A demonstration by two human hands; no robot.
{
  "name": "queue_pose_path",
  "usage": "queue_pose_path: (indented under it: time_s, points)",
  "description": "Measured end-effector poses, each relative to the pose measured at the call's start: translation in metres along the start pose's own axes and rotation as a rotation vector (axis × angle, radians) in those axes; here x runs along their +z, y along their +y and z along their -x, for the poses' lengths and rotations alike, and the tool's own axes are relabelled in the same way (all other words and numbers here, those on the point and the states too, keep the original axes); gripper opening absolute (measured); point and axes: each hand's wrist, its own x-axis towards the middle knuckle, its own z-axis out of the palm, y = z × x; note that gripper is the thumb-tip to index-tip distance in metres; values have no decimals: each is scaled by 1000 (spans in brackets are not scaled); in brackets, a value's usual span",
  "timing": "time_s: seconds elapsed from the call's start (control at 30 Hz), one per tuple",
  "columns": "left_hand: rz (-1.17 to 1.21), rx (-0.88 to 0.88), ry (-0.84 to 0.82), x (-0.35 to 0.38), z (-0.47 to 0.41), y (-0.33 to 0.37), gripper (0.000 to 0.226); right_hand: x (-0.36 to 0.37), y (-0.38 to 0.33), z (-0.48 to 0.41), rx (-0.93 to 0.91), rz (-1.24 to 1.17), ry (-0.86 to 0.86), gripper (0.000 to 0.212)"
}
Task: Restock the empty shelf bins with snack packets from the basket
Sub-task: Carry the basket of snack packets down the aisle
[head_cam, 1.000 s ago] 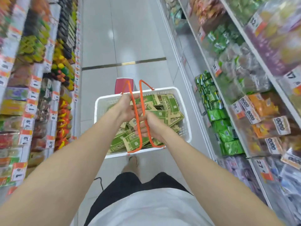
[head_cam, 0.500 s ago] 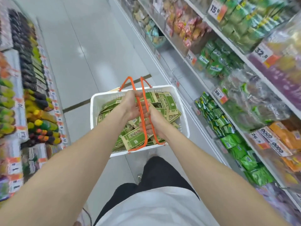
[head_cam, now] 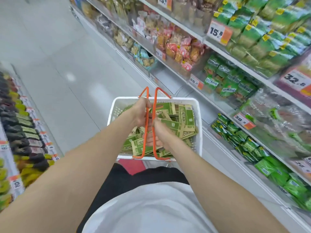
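A white plastic basket (head_cam: 199, 115) hangs in front of me, filled with several green and tan snack packets (head_cam: 181, 118). Two orange handles (head_cam: 154, 98) rise from its rim. My left hand (head_cam: 140, 113) grips the left handle near its top. My right hand (head_cam: 159, 132) grips the right handle a little lower and closer to me. An empty clear shelf bin (head_cam: 170, 81) sits on the right-hand shelving, just beyond the basket.
Right-hand shelves (head_cam: 235, 64) carry green and mixed snack bags with orange price tags (head_cam: 218, 31). A left-hand rack (head_cam: 27, 132) holds dark and yellow-green packets. Pale tiled aisle floor (head_cam: 67, 64) runs ahead. A red object (head_cam: 134, 166) lies under the basket.
I have walked along the aisle and turned toward the right shelves; the basket stays in both hands. The empty bin now lies just past the basket.
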Motion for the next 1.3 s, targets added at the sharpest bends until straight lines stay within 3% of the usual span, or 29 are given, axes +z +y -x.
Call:
queue_pose_path:
  time_s: [0.13, 0.3, 0.47, 0.6, 0.73, 0.87, 0.97, 1.2, 1.3]
  points:
    - [-139, -30, -89, -8, -49, 50, 26, 3, -36, -41, -13, -48, 55, 46]
    - [-290, -76, -237, -27, -121, 90, 25, 20, -63, -107, -10, -129, 174, 48]
    - [-440, -129, -367, -53, -179, 110, 39, 51, -79, -156, 59, -236, 423, 56]
    - [-553, -144, -383, -78, -232, 125, 48, 52, -66, -193, 114, -301, 677, 41]
    - [-669, -167, -425, -90, -303, 116, 53, 46, -31, -248, 182, -433, 648, 40]
    - [-750, -113, -396, -86, -355, 94, 56, 39, -7, -298, 219, -585, 634, 53]
    - [-827, -82, -326, -91, -417, 54, 54, 25, 24, -348, 233, -620, 608, 56]
    - [-810, -14, -182, -89, -542, -26, 49, -21, 100, -450, 303, -598, 611, 40]
    - [-803, -2, -151, -91, -584, -46, 45, -42, 125, -484, 308, -583, 617, 46]
